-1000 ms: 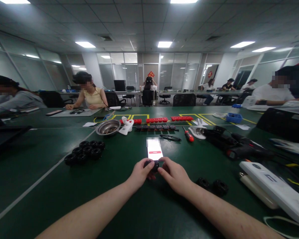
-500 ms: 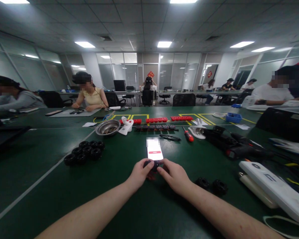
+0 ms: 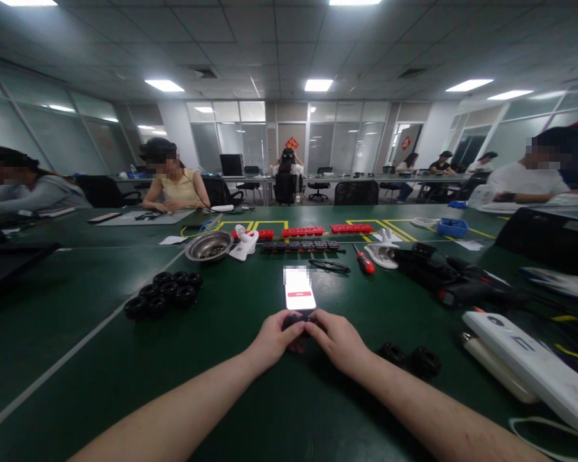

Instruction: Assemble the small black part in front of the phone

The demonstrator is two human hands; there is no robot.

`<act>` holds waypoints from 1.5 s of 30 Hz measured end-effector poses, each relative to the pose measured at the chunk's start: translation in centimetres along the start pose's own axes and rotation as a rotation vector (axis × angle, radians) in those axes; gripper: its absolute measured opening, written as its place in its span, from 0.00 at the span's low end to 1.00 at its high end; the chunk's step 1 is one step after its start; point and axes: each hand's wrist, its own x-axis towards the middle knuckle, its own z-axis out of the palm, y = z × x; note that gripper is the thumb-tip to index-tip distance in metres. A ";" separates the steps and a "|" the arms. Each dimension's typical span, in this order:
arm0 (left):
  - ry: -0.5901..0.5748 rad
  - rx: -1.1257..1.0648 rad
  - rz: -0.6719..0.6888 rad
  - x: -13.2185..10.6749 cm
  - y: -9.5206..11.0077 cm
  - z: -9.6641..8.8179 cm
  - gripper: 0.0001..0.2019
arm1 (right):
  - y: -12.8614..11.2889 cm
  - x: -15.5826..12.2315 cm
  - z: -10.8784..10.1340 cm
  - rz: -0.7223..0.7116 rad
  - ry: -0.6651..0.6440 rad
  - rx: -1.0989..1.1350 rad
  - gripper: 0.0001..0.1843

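Note:
Both my hands meet at the middle of the green table [image 3: 231, 398], just in front of a phone [image 3: 300, 300] with a lit screen. Between them is a small black wheel [image 3: 296, 319], mostly covered by fingers. My left hand [image 3: 272, 340] is closed on its left side, with the thumb on top. From the right, my right hand [image 3: 338, 335] grips the same wheel, its thumb tip close to the left one. Several black wheels [image 3: 166, 295] lie grouped at the left. Two more wheels, one of them a chunky tyre [image 3: 424, 362], lie beside my right forearm.
Beyond the phone are glasses [image 3: 330, 265], a red-handled screwdriver [image 3: 365, 262], a row of black parts [image 3: 303, 247] and red trays [image 3: 302, 231]. A metal bowl [image 3: 208, 246] with small pieces stands left. Black equipment [image 3: 467, 282] and a white device [image 3: 534, 362] fill the right. People sit around.
My fingers have closed further over the wheel, and the two thumbs have come together on top of it. Less of the wheel shows. The things on the table have stayed put.

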 end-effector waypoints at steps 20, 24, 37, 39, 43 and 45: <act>0.058 -0.019 0.022 0.4 -0.5 -0.4 0.15 | -0.2 -0.3 -0.1 -0.086 0.003 0.025 0.18; 0.068 -0.028 0.031 0.3 -0.5 -0.3 0.14 | -0.4 -0.4 -0.2 -0.031 0.004 -0.005 0.16; 0.085 -0.030 0.043 0.1 -0.3 -0.1 0.14 | -0.2 -0.2 -0.1 -0.004 0.015 -0.029 0.16; 0.078 -0.035 0.046 0.1 -0.5 -0.1 0.15 | -0.2 0.0 -0.1 -0.001 -0.018 -0.046 0.13; 0.048 -0.035 0.020 0.5 -0.7 -0.2 0.16 | 0.0 0.1 0.0 -0.044 -0.021 -0.028 0.10; 0.052 -0.034 0.008 0.6 -0.6 -0.2 0.16 | 0.1 0.0 0.1 -0.066 0.006 -0.009 0.13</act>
